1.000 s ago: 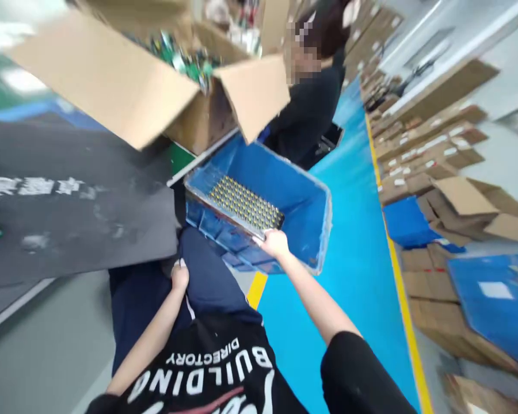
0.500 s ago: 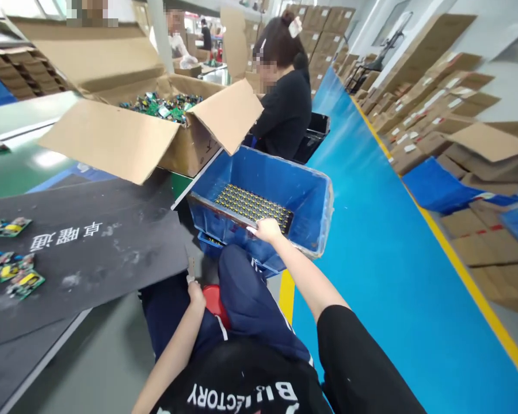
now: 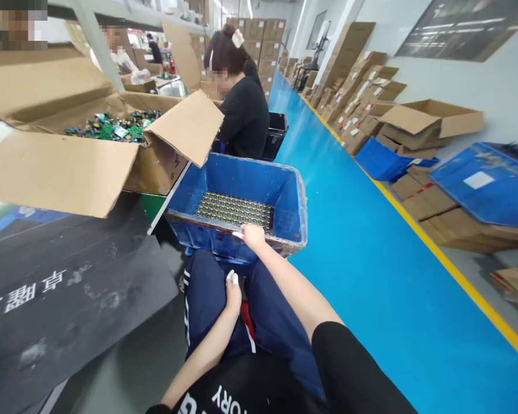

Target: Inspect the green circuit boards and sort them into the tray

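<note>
The bin (image 3: 285, 195) is blue, its tray (image 3: 235, 210) dark with rows of yellow dots. The box (image 3: 69, 167) is brown cardboard, holding green boards (image 3: 112, 125). The mat (image 3: 69, 287) is black with white characters. The floor (image 3: 371, 276) is bright blue, edged by a yellow line (image 3: 449, 270).

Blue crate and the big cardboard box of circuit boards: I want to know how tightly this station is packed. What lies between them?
In the head view, nothing: the cardboard box's hanging flap reaches the blue crate's left rim, beside the table edge.
</note>
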Demonstrator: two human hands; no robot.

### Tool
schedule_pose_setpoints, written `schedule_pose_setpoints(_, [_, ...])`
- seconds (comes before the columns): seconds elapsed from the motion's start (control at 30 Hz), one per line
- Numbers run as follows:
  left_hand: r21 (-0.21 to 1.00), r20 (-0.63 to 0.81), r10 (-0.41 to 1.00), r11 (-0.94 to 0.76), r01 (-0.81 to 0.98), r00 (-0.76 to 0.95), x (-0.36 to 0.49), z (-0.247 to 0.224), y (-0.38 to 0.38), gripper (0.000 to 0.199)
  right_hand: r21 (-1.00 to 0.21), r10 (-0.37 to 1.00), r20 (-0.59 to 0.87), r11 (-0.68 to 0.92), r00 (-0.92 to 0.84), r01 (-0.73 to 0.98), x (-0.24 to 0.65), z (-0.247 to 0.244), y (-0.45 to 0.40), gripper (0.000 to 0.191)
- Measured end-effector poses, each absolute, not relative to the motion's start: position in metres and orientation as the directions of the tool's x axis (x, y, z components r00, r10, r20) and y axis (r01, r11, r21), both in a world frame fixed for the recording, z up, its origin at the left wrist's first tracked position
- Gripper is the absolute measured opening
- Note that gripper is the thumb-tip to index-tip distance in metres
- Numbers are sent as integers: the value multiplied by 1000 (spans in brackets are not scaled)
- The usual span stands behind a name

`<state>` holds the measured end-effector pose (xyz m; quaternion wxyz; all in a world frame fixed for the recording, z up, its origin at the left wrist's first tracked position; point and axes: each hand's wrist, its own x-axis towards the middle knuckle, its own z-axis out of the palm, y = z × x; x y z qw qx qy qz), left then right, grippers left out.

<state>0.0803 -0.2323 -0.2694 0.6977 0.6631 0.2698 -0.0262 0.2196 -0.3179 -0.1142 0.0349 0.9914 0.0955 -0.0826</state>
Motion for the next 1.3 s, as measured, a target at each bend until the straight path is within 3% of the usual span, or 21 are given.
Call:
schedule_pose_setpoints(0.17, [899,-438,254,97,428,862,80,-273,-229,35,24,175,-132,-983,976,179,217,-120,-321,37])
schedule_pose_setpoints(0.37, [903,-427,295,78,423,855,75,-271,-216,35,16,259,-103,-965,960,262,214,-122,-343,44])
schedule_pose_setpoints(0.6, [964,-186,287,-132,231,940,70,-244,-215,17,-12,287,-58,-958,956,287,201,-128,-377,51])
schedule_pose_setpoints(0.83, [946,136,295,-323,-36,946,97,-181,-197,24,-34,245,-25,-969,969,244,192,-144,-382,44])
schedule_pose_setpoints(0.97, [858,287,247,-497,-133,926,149,-154,-189,20,-79,262,-23,-963,965,260,191,-160,-388,33])
schedule_pose_setpoints(1.1, [582,413,111,-796,-169,904,198,-156,-190,17,-117,287,48,-950,957,291,186,-175,-394,28])
schedule_pose_setpoints(1.3, [462,476,90,-872,-162,875,210,-188,-190,18,-122,294,151,-942,944,313,176,-197,-397,28])
